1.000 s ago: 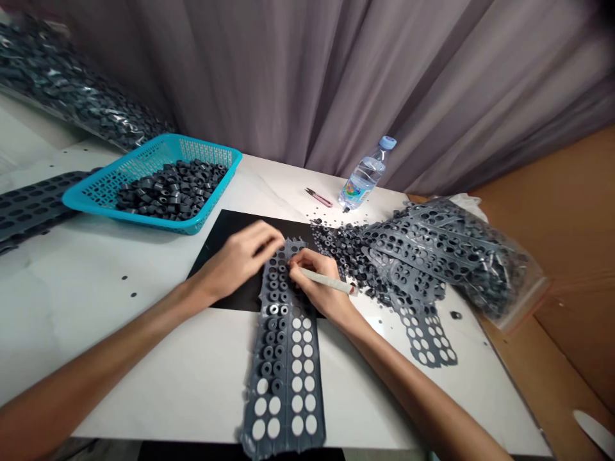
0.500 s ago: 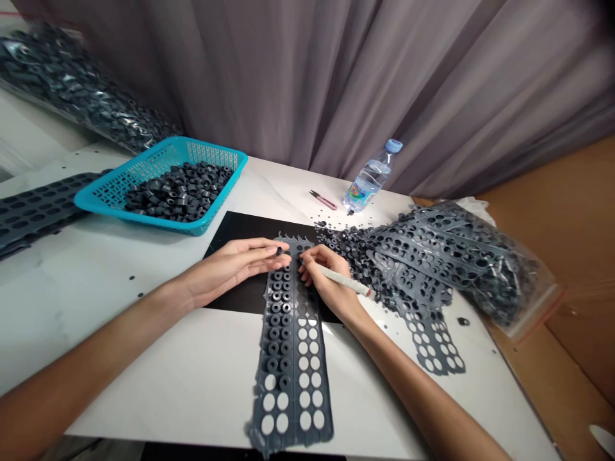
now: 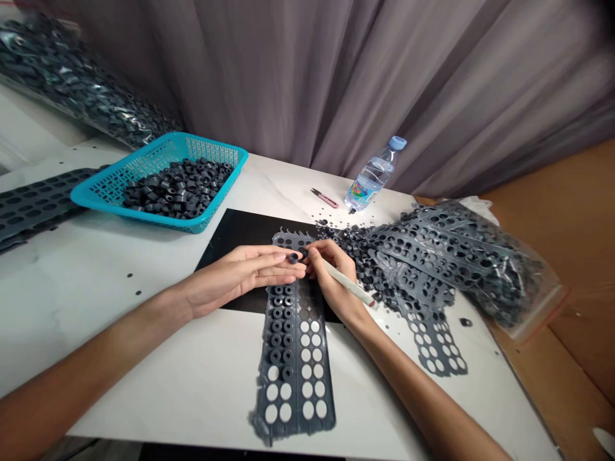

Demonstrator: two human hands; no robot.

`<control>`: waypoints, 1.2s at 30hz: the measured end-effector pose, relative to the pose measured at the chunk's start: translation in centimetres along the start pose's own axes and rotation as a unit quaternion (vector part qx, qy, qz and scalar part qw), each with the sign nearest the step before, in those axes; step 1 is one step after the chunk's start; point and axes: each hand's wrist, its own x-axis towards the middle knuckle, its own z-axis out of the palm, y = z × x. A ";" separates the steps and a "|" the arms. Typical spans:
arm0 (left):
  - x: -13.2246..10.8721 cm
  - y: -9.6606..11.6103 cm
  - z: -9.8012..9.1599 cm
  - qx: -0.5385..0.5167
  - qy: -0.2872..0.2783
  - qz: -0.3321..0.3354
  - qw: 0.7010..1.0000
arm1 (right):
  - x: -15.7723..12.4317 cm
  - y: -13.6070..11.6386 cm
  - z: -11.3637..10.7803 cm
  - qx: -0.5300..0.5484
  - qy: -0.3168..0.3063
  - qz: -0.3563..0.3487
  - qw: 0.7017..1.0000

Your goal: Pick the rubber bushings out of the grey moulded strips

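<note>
A long dark grey rubber sheet (image 3: 296, 365) with paired rows of round holes runs lengthwise in front of me. Several black ring-shaped bushings (image 3: 277, 325) sit in its left columns; the lower holes show white table through them. My left hand (image 3: 245, 272) is over the sheet's upper left, fingers stretched, with a loose black bushing (image 3: 293, 258) held at the thumb tip against the fingers. My right hand (image 3: 336, 269) grips a white pen-like stick (image 3: 350, 285) with a red end. Its fingertips are by a dark piece close to the left fingers, partly hidden.
A blue basket (image 3: 206, 224) of black bushings stands at left, beside more sheets (image 3: 38, 198) and a full bag (image 3: 81, 83). To the right lie scraps, perforated sheets (image 3: 435, 339) and a plastic bag (image 3: 519, 294). Behind are small pink snips (image 3: 325, 198) and a water bottle (image 3: 372, 176).
My left hand has moved right across the sheet, and the bushing in it now sits at the thumb tip. My right hand has shifted slightly right, still holding the stick.
</note>
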 end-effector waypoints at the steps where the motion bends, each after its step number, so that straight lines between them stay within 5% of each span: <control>1: 0.0 0.0 0.0 0.000 -0.005 0.001 1.000 | -0.2 -0.3 0.0 -0.002 0.008 -0.009 1.000; 11: -0.5 0.3 0.6 0.007 -0.011 0.002 1.000 | -1.3 -1.8 -1.1 -0.044 0.034 -0.071 0.996; 36: -0.7 0.3 0.4 -0.001 -0.019 -0.013 1.000 | -0.3 0.0 -1.2 -0.061 0.003 -0.037 0.997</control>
